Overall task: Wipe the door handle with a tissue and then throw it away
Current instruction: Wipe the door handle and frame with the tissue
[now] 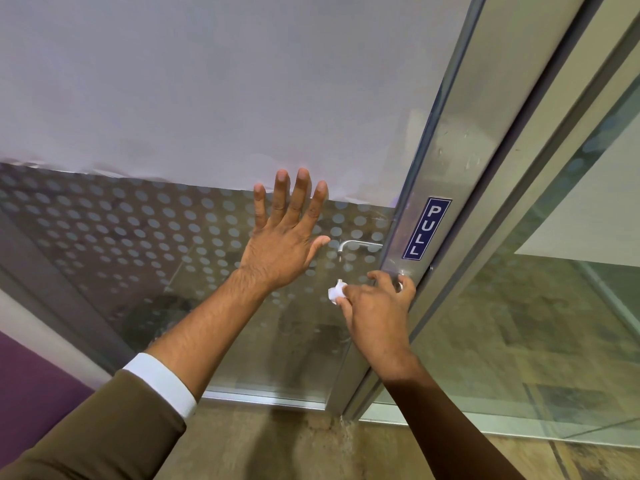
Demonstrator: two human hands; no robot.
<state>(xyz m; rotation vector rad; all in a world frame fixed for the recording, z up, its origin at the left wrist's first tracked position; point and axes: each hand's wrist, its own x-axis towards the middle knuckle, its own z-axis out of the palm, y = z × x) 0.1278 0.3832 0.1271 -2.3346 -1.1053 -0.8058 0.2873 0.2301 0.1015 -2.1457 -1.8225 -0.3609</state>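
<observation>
My left hand [285,237] lies flat and spread on the glass door [156,244], just left of the handle. My right hand [375,306] is closed around the near-side metal door handle with a crumpled white tissue [335,293] in it. The tissue pokes out to the left of the fingers, beside the handle's free end [340,282]. Most of this handle is hidden under the hand. A second lever handle [356,244] shows through the glass on the far side.
The door's metal stile [446,174] carries a blue PULL sticker [426,228]. Frosted film and a dotted band cover the glass. A fixed glass panel [519,323] stands to the right. A purple wall [31,393] is at lower left, brown floor below.
</observation>
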